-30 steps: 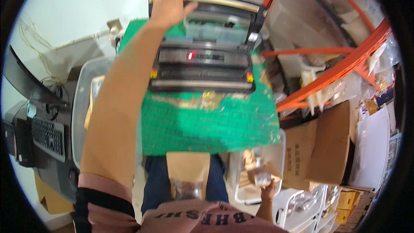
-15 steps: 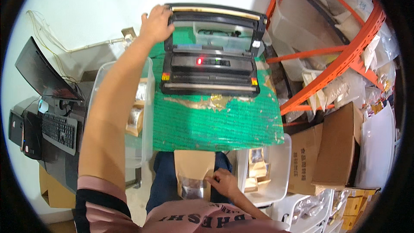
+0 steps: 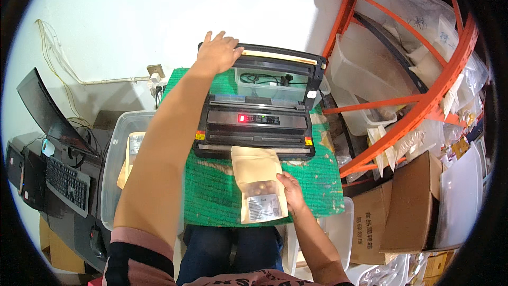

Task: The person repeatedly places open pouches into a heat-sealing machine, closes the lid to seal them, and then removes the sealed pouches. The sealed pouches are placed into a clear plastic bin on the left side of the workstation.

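My left hand rests on the upper left corner of the raised lid of a black vacuum sealer. Its fingers are stretched out and spread over the lid's edge. The sealer's base has a lit panel with a red display. In my right hand is a brown kraft pouch with a clear window and a silver label, gripped by its right edge. The pouch's top edge meets the front of the sealer in view; whether it touches cannot be made out.
The sealer stands on a green-covered table. A clear bin with pouches is at the left, beside a keyboard and a monitor. At the right are an orange rack, a cardboard box and another clear bin.
My right hand has lifted the pouch from my lap to the sealer's front. My left hand has shifted along the lid with its fingers spread. The view has tilted upward.
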`<state>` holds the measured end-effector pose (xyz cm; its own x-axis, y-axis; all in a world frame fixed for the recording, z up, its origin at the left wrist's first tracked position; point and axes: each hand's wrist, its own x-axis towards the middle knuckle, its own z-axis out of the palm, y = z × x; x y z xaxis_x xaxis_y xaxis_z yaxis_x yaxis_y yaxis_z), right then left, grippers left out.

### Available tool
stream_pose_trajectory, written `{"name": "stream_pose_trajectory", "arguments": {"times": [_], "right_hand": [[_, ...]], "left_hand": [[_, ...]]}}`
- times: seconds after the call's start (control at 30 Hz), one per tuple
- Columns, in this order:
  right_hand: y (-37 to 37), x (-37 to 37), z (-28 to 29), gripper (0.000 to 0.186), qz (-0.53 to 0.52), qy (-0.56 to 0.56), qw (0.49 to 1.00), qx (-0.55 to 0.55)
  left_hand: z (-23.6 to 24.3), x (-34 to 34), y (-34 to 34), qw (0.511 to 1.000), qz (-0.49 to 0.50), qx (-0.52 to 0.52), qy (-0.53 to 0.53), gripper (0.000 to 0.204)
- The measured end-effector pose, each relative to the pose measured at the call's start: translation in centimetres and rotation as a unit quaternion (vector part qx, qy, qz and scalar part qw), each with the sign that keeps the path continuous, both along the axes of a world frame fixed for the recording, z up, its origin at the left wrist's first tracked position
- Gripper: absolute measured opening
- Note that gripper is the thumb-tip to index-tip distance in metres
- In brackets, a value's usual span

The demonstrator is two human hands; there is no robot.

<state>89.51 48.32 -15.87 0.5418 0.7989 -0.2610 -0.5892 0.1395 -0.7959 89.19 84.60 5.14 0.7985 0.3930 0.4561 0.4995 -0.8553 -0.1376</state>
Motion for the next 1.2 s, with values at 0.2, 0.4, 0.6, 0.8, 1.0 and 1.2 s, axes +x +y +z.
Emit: {"name": "stream_pose_trajectory", "arguments": {"times": [0.2,0.4,0.6,0.8,1.0,1.2], "right_hand": [[1.5,0.8,-1.0,0.014,0.004,-0.096,0.988,-0.118],[0.8,-0.1,0.1,0.024,-0.012,-0.223,0.957,-0.185],[1.2,-0.6,-1.4,0.021,-0.070,-0.159,0.974,-0.147],[2.9,0.7,-2.8,0.024,-0.090,-0.113,0.984,-0.108],[1.7,0.4,-1.8,0.029,-0.093,-0.270,0.943,-0.168],[2.3,1.7,-0.4,0.023,-0.072,-0.192,0.967,-0.151]], "left_hand": [[2.0,3.3,2.2,0.982,-0.011,-0.179,0.053,0.052],[2.1,2.9,3.5,0.971,-0.069,-0.230,0.021,0.046],[2.3,0.1,0.7,0.972,-0.063,-0.216,0.074,0.046],[2.7,-2.8,-3.0,0.971,-0.084,-0.203,0.098,0.045],[-0.2,-7.1,-6.5,0.971,-0.212,-0.059,0.095,0.044],[-2.8,-8.6,-8.6,0.973,-0.204,0.063,0.090,0.052]]}}
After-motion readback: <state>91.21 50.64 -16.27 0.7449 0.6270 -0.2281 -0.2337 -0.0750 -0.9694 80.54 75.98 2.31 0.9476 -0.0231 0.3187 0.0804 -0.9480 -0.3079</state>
